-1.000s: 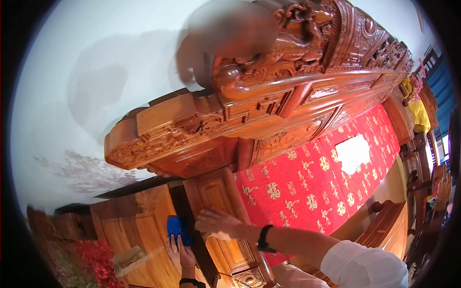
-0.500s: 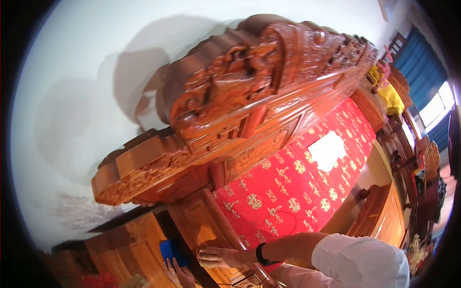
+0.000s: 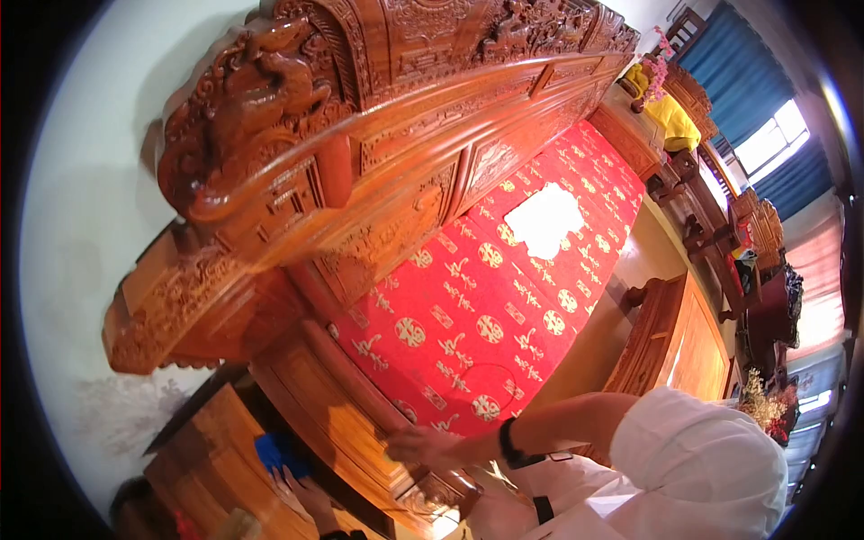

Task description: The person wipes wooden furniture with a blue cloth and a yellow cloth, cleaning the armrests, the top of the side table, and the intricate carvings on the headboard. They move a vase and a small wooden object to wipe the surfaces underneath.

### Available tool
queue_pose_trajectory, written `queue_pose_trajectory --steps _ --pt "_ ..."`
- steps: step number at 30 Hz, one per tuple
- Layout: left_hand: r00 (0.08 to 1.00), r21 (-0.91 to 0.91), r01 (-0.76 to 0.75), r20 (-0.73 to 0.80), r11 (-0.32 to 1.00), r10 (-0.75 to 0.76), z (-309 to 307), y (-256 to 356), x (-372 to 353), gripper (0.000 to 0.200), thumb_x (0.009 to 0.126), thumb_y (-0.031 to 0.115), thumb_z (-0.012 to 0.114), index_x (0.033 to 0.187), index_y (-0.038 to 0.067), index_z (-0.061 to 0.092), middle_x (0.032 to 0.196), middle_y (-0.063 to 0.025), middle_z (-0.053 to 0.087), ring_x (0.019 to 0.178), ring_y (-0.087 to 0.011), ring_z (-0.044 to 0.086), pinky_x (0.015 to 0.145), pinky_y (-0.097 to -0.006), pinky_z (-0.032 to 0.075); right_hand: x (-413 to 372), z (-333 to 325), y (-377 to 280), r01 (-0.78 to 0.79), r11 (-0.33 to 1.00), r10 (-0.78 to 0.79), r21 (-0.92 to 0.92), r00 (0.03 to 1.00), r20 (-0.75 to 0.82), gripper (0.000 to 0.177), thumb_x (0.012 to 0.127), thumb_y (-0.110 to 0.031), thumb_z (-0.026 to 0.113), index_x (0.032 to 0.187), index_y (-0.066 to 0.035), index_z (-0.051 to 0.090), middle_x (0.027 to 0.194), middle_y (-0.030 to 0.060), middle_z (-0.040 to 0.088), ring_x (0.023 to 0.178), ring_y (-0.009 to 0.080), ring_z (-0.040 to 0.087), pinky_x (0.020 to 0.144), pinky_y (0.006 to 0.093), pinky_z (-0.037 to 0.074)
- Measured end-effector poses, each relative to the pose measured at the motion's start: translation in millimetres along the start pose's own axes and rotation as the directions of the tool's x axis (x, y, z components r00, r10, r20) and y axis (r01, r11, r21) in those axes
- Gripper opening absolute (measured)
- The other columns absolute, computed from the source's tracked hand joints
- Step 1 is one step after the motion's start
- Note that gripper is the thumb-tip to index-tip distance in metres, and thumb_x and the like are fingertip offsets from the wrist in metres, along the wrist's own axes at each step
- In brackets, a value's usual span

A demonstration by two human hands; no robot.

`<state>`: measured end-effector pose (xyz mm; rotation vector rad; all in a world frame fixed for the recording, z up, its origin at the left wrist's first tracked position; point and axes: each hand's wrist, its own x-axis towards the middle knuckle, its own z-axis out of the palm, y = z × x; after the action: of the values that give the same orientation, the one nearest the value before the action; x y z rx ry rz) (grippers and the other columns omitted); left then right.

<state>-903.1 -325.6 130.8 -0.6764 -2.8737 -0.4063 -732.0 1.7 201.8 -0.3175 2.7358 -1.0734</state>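
My left hand (image 3: 301,493) has its fingers on a bunched blue cloth (image 3: 281,453), pressing it against a brown wooden side-table top (image 3: 211,454). My right hand (image 3: 423,445), a black band on its wrist, is blurred by motion over the broad wooden armrest (image 3: 337,405) of a carved sofa. Its fingers look stretched out, with nothing seen in them. The glossy carved backrest (image 3: 396,171) of the sofa rises beyond. A red seat cover (image 3: 450,315) with gold characters lies beside my right arm.
A low wooden table (image 3: 670,337) stands along the front of the seat. Further off are a yellow cloth (image 3: 672,121), pink flowers (image 3: 655,76) and more carved furniture. A blue curtain (image 3: 733,67) hangs by the window. Dried flowers (image 3: 763,400) stand at the right.
The view has shifted, so the sofa sits further left and nearer. My right hand has come off the flat rest it had on the armrest; the left stays at the blue cloth.
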Motion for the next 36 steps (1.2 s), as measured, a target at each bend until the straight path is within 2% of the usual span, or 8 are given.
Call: queue_pose_trajectory --steps 10,12,17,19,24,27,31,36 --pt "0.784 0.075 0.617 0.031 0.784 -0.62 9 69 20 0.035 0.098 0.009 0.055 0.133 0.008 0.059 0.137 -0.0183 0.058 0.114 -0.0389 0.059 0.095 -0.0509 0.05 -172 -154 29 -0.338 0.939 0.336 0.062 0.865 -0.374 0.047 0.086 -0.006 0.068 0.132 -0.01 0.061 0.134 0.014 0.06 0.129 0.035 0.053 0.107 0.0467 0.043" --pt "0.738 -0.106 0.674 0.147 0.731 -0.659 23 83 15 0.03 0.101 0.015 0.052 0.128 0.007 0.062 0.128 -0.0186 0.064 0.102 -0.0387 0.064 0.087 -0.0498 0.053 -182 -171 30 -0.557 0.741 0.671 0.375 0.597 -0.44 0.042 0.088 -0.005 0.067 0.129 -0.007 0.061 0.126 0.0176 0.062 0.121 0.038 0.058 0.101 0.0468 0.049" --pt "0.481 -0.278 0.844 0.017 0.458 -0.877 -13 151 -5 0.027 0.105 0.02 0.047 0.122 0.004 0.062 0.108 -0.0166 0.07 0.088 -0.0329 0.065 0.077 -0.0448 0.052 -215 -230 47 -0.417 0.827 0.56 0.376 0.671 -0.487 0.041 0.088 -0.006 0.068 0.128 -0.003 0.059 0.12 0.0193 0.064 0.114 0.0395 0.063 0.096 0.047 0.052" --pt "0.382 -0.569 0.797 0.213 0.203 -0.899 -48 176 -21 0.03 0.106 0.017 0.046 0.125 0.002 0.062 0.095 -0.0123 0.068 0.074 -0.0222 0.064 0.068 -0.0401 0.052 -232 -266 78 -0.377 0.849 0.521 0.369 0.711 -0.472 0.042 0.088 -0.005 0.068 0.129 -0.003 0.058 0.119 0.0195 0.064 0.113 0.0393 0.064 0.095 0.047 0.053" --pt "0.472 -0.714 0.679 0.245 0.172 -0.847 -123 300 -33 0.029 0.105 0.022 0.048 0.122 0.003 0.06 0.096 -0.0111 0.067 0.07 -0.0177 0.061 0.059 -0.0317 0.047 -301 -355 117 -0.404 0.502 0.817 0.765 0.512 -0.265 0.045 0.093 -0.005 0.064 0.133 0.003 0.046 0.117 0.0176 0.07 0.096 0.0242 0.072 0.079 0.0382 0.059" --pt "0.75 -0.926 0.315 0.378 -0.21 -0.543 -155 381 -3 0.034 0.104 0.02 0.043 0.128 0.001 0.059 0.094 -0.0143 0.068 0.072 -0.0214 0.064 0.058 -0.0302 0.051 -362 -351 203 -0.128 0.341 0.898 0.931 0.338 -0.283 0.045 0.094 -0.007 0.066 0.131 0.002 0.042 0.113 0.0163 0.07 0.1 0.024 0.068 0.084 0.0403 0.057" --pt "0.744 -0.919 0.354 0.391 -0.177 -0.542 -181 454 57 0.03 0.104 0.02 0.044 0.122 0.004 0.061 0.091 -0.0099 0.068 0.071 -0.0178 0.063 0.058 -0.0294 0.049 -414 -387 249 -0.105 0.281 0.929 0.954 0.278 -0.243 0.032 0.096 -0.007 0.064 0.12 0.001 0.044 0.1 0.0176 0.072 0.051 0.0152 0.059 0.044 0.0313 0.049" --pt "0.659 -0.892 0.439 0.4 -0.106 -0.637 -166 518 69 0.023 0.104 0.021 0.046 0.112 0.007 0.062 0.084 -0.0068 0.065 0.066 -0.0152 0.061 0.058 -0.0286 0.049 -424 -425 248 -0.216 0.279 0.929 0.936 0.308 -0.206 0.038 0.094 -0.008 0.067 0.125 0.0 0.048 0.092 0.0106 0.065 0.072 0.0148 0.063 0.059 0.032 0.052"
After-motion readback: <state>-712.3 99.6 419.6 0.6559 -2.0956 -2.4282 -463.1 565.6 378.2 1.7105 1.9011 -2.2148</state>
